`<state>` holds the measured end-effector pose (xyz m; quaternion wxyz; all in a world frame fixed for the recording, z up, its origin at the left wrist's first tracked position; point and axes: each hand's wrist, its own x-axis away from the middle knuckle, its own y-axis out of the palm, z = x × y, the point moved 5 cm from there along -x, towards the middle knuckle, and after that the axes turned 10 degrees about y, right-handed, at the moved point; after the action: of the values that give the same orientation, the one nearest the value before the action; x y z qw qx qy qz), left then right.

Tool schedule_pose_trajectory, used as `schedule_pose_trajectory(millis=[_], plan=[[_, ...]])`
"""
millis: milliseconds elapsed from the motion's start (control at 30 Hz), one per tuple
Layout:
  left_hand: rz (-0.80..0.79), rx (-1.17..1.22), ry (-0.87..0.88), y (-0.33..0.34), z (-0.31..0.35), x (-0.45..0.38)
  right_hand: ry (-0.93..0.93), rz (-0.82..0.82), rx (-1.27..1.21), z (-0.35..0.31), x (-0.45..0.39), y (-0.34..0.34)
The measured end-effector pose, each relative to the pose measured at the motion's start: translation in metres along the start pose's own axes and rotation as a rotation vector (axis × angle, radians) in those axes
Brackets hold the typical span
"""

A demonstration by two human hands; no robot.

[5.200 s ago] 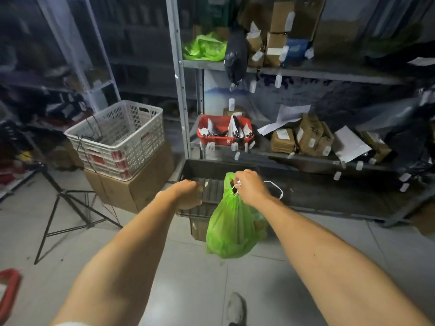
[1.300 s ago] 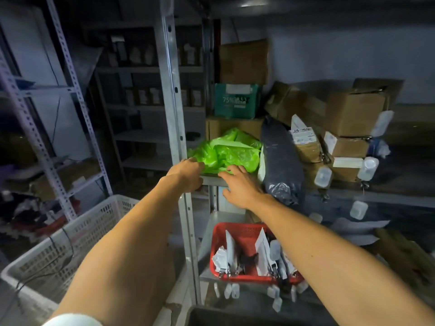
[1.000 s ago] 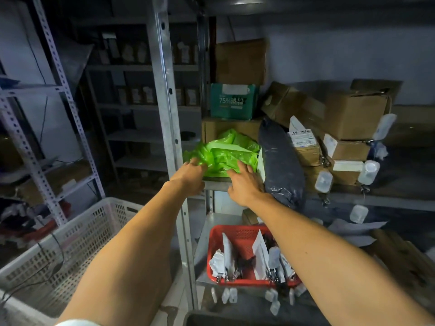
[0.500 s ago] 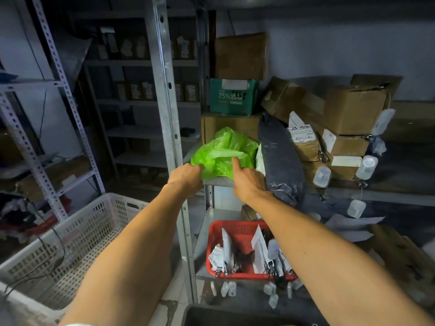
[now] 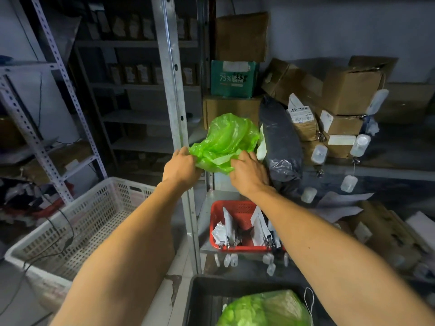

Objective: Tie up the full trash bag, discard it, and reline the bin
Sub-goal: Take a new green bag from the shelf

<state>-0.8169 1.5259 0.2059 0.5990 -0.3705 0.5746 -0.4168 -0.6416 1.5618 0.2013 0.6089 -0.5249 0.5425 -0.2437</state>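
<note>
- Both arms reach forward and up toward a metal shelf [image 5: 376, 171] behind a pale upright post [image 5: 173, 95].
- Left hand [image 5: 180, 169]: fingers closed, pinching the left edge of a crumpled green bag [image 5: 226, 142].
- Right hand [image 5: 249, 171]: fingers curled over the bag's lower right edge, gripping it; fingertips hidden in the plastic.
- The green bag is loose and bunched, held between the two hands at the front edge of the shelf, just left of a dark grey plastic parcel [image 5: 281, 147] leaning upright. Whether the bag still rests on the shelf, cannot tell.
- Behind the bag: a brown carton [image 5: 231, 107], a teal box [image 5: 233, 77] printed "75%" on top of it, another brown carton above that.
- Right of the parcel: stacked cardboard boxes [image 5: 348, 90] with small white bottles hanging off them.
- Lower shelf: red basket [image 5: 235, 208] holding white packets and clips.
- Bottom edge of view: a filled green trash bag [image 5: 266, 310] sitting in a black bin [image 5: 200, 292], directly below the hands.
- Left: white slotted crate [image 5: 94, 215] with a black cable trailing over it.
</note>
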Motion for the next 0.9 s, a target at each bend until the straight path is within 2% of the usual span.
schedule_pose_trajectory(millis=[100,267,367,500,767,900], plan=[[-0.001,0.013,-0.008,-0.002,-0.003,0.014,0.002,0.063,0.012,-0.005,0.011,-0.002],[-0.136,0.008,-0.114,-0.001,-0.005,0.055,-0.016,0.135,-0.101,-0.011,0.034,-0.005],[-0.177,0.029,-0.177,-0.004,-0.007,0.089,-0.074,0.011,-0.205,-0.019,0.046,0.001],[-0.155,0.089,-0.302,-0.011,-0.003,0.144,-0.131,-0.155,-0.222,-0.028,0.07,0.012],[-0.163,0.075,-0.679,-0.011,0.016,0.294,-0.273,-0.272,-0.298,-0.052,0.168,0.036],[-0.219,0.047,-0.837,-0.015,0.031,0.376,-0.352,-0.361,-0.313,-0.07,0.224,0.046]])
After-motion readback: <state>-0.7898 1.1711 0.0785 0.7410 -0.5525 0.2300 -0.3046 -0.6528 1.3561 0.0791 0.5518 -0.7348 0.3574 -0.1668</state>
